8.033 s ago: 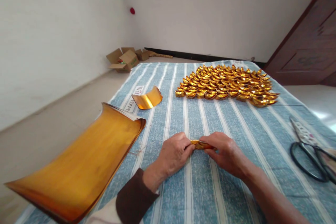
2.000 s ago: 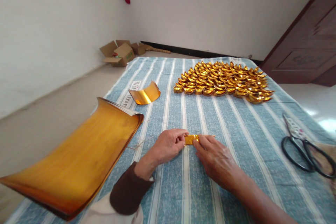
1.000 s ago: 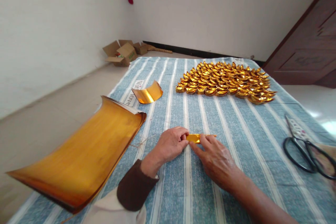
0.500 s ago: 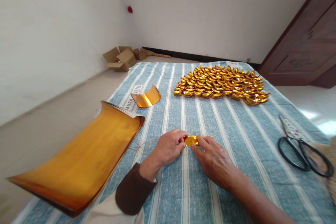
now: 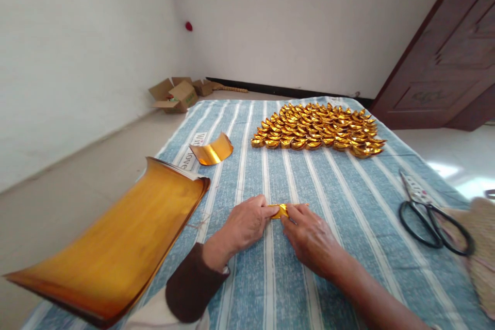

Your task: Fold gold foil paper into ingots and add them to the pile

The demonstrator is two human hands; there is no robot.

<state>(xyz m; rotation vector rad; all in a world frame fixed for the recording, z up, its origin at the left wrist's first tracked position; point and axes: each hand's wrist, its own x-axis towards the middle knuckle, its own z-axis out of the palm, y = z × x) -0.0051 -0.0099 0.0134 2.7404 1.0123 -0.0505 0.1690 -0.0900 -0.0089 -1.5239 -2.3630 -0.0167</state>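
Both hands are on a small folded strip of gold foil paper (image 5: 281, 210) lying on the striped cloth. My left hand (image 5: 247, 223) grips its left end, with the index finger laid along the top. My right hand (image 5: 309, 232) has its fingers closed over the right end, and a thin tip of foil sticks out beyond them. Only the strip's middle shows between the hands. Farther back sits a pile of folded gold paper ingots (image 5: 317, 126). A small curved stack of gold paper (image 5: 212, 149) lies to the left of it.
A large stack of gold sheets (image 5: 112, 237) lies along the left side of the blue and white striped cloth (image 5: 348, 196). Black-handled scissors (image 5: 429, 216) rest at the right, near a woven tan item (image 5: 485, 247). Cardboard boxes (image 5: 176, 95) stand on the floor beyond.
My left index finger now reaches over the foil strip, and less of its middle shows. The hands are slightly closer together. The whole view has tilted up a little.
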